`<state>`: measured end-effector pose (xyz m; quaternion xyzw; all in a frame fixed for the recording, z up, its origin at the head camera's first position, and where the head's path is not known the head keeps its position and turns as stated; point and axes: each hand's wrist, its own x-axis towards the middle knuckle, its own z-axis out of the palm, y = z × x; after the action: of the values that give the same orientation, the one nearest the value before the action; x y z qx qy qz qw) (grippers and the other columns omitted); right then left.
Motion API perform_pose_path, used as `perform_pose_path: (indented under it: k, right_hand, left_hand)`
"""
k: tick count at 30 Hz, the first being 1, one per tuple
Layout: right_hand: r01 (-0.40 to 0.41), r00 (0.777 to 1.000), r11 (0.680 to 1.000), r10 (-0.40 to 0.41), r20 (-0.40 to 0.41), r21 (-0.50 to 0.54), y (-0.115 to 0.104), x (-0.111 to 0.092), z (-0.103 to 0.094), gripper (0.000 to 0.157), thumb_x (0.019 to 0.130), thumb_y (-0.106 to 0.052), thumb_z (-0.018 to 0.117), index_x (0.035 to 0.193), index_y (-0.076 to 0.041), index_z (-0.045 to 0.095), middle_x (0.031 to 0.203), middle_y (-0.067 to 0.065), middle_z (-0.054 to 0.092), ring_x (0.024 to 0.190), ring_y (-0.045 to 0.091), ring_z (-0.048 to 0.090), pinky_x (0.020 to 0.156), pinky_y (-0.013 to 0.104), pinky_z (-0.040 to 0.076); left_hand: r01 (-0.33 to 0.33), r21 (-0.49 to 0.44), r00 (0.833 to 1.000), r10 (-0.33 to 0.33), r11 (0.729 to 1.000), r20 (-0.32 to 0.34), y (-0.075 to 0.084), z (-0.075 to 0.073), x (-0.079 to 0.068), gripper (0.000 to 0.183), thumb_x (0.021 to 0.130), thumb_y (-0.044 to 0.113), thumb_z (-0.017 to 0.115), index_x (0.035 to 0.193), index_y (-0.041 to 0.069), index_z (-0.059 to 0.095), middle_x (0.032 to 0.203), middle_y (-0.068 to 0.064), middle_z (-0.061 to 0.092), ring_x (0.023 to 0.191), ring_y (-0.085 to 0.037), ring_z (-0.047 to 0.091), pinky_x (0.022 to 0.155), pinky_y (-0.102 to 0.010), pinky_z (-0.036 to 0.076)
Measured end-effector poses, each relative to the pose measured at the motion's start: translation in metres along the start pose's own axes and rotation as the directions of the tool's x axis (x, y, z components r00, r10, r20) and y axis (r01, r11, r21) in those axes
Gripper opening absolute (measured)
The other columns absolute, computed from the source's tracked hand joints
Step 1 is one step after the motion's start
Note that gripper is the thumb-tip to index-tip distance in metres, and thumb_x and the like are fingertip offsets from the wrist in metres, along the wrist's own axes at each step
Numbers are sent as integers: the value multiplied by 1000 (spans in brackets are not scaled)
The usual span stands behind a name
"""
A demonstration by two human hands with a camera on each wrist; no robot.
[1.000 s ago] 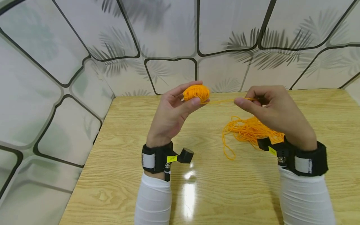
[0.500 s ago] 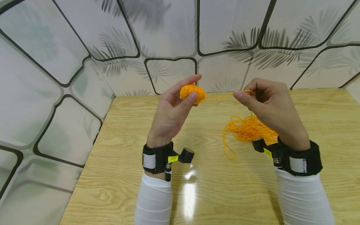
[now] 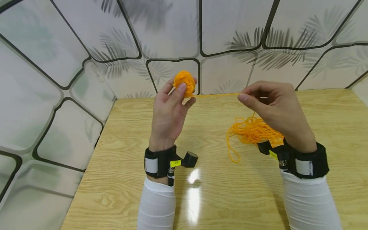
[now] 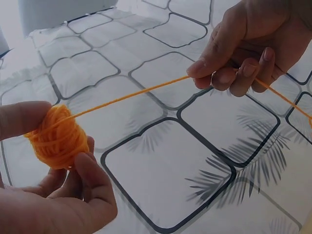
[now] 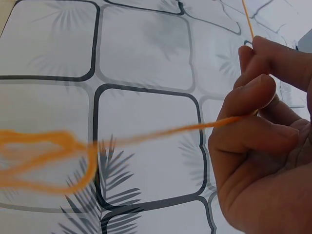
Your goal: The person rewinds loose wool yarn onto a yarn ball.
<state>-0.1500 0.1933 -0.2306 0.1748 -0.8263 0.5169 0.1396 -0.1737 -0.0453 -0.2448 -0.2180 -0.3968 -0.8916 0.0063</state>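
The left hand point(image 3: 169, 116) grips a ball point(image 3: 185, 83) of orange yarn between thumb and fingers, clear of the table point(image 3: 126, 191) and toward its far left part. The thumb presses on the near face of the ball; the wound turns are plain in the left wrist view. From the ball a single strand point(image 3: 217, 95) runs rightward, straight and apparently taut, to the right hand point(image 3: 277, 110).

The right hand pinches this strand between thumb and forefinger, its remaining fingers curled. The strand passes on through these fingers and down to a loose pile point(image 3: 253, 131) of the same yarn. The pile lies on the table, below the right hand and partly hidden by it. One loop extends from its left side toward the near edge. In the right wrist view the hanging yarn is blurred.

Each wrist bears a black band point(image 3: 311, 161) with a small camera; white sleeves point(image 3: 156, 204) cover both forearms. At the far side stands a pale wall point(image 3: 230, 73) with dark outlines and leaf prints.
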Motion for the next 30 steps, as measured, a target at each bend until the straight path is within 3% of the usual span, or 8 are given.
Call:
perform_pose_path:
  k: [4, 7, 9, 12, 16, 21, 26, 30]
  right_hand:
    - [2, 1000, 1000, -2, -11, -3, 1, 0, -1, 14, 85, -21, 64, 91, -9, 67, 79, 9, 59, 56, 17, 38, 45, 28, 29]
    - [-2, 1000, 1000, 2, -21, 1, 2, 1, -1, 14, 85, -21, 64, 91, -9, 68, 76, 9, 58, 52, 16, 35, 44, 29, 27]
    - [-8, 1000, 1000, 8, -25, 6, 2, 1, -1, 14, 85, -21, 65, 91, -9, 68, 76, 9, 58, 53, 16, 35, 44, 29, 27]
    - [-12, 999, 1000, 12, -33, 1, 0, 1, 0, 14, 84, -22, 65, 90, -9, 68, 75, 9, 57, 54, 17, 35, 44, 29, 26]
    - [1, 999, 1000, -1, -47, -17, -11, 0, 1, 14, 85, -22, 65, 87, -9, 68, 73, 9, 55, 60, 18, 37, 50, 29, 26]
    - [14, 998, 1000, -14, -55, -1, -17, -1, 3, 15, 86, -22, 64, 87, -7, 68, 78, 9, 59, 73, 20, 41, 62, 31, 29]
    - [47, 998, 998, -46, -38, 42, -12, 0, 4, 13, 86, -16, 63, 89, -4, 67, 82, 9, 62, 77, 20, 47, 65, 31, 35]
    - [84, 996, 995, -83, -28, 57, -7, 0, 6, 10, 86, -10, 62, 90, -2, 67, 83, 9, 62, 76, 19, 47, 64, 30, 35]
  left_hand:
    - [4, 0, 996, -4, 1000, 94, 1, 2, -1, 36, 93, 12, 53, 127, 1, 48, 111, -14, 45, 97, -27, 53, 91, -45, 43]
    - [15, 25, 992, -18, 1000, 129, 3, 4, -2, 40, 93, 9, 50, 132, 1, 45, 114, -14, 43, 93, -23, 50, 85, -36, 45]
    - [10, 65, 991, -18, 998, 129, 4, 5, -3, 40, 92, 7, 50, 132, -1, 45, 115, -13, 43, 92, -21, 45, 78, -28, 43]
    - [-14, 123, 990, -4, 992, 143, 4, 6, -5, 42, 90, 2, 50, 131, -4, 45, 119, -14, 43, 93, -22, 41, 74, -24, 38]
    - [-20, 159, 989, -3, 987, 147, 3, 6, -6, 46, 85, -2, 53, 129, -6, 43, 119, -15, 46, 97, -23, 45, 84, -27, 41]
    - [-9, 108, 995, -2, 994, 102, 0, 7, -7, 41, 78, -4, 57, 119, -6, 48, 113, -16, 51, 98, -25, 51, 92, -33, 42]
    - [-30, 3, 992, 29, 1000, 125, -2, 11, -7, 33, 78, -7, 52, 109, -1, 58, 108, -20, 55, 97, -29, 58, 92, -38, 43]
    - [-45, 107, 988, 28, 993, 152, -2, 16, -9, 31, 80, -4, 54, 111, -6, 58, 108, -15, 54, 87, -22, 53, 80, -28, 47]
